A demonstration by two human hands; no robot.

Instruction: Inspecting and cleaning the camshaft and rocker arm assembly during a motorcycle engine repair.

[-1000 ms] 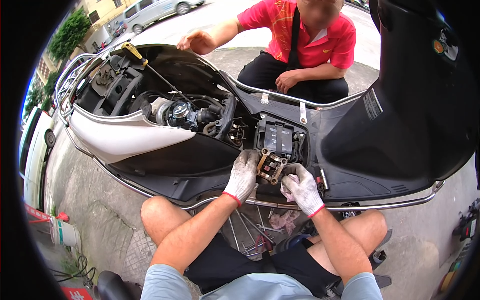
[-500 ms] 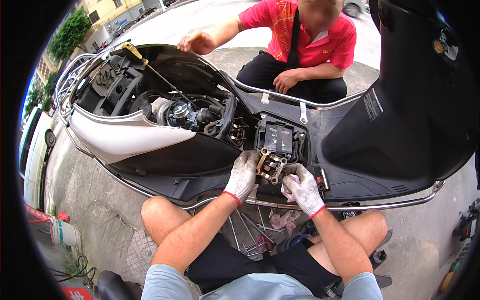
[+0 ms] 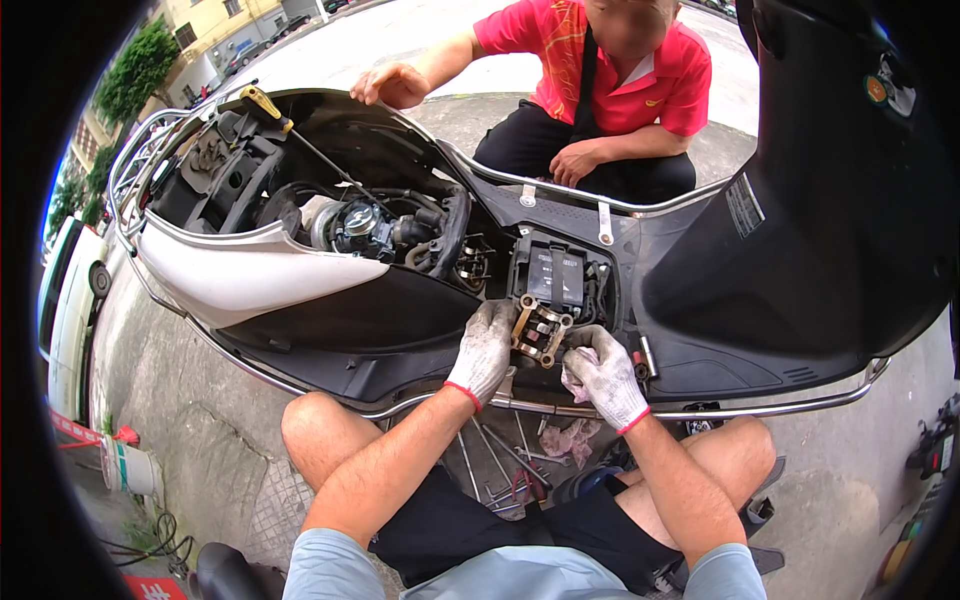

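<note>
Both my hands wear whitish gloves with red cuffs, smudged dark at the fingers. My left hand (image 3: 484, 350) is closed on the left side of a rocker arm assembly (image 3: 541, 331), a small metal frame with round holes at its corners. The part is held over the scooter's footboard, just in front of the battery (image 3: 556, 274). Beside its right edge, my right hand (image 3: 608, 382) is closed around a crumpled pinkish rag (image 3: 574, 387). Whether those fingers also touch the frame is hard to see.
An opened scooter body (image 3: 260, 270) exposes its engine, with a yellow-handled screwdriver (image 3: 265, 107) lying across it. A socket tool (image 3: 647, 357) rests right of my right hand. Wrenches, pliers (image 3: 530, 487) and another rag (image 3: 568, 440) lie below. A person in red (image 3: 620, 90) crouches opposite.
</note>
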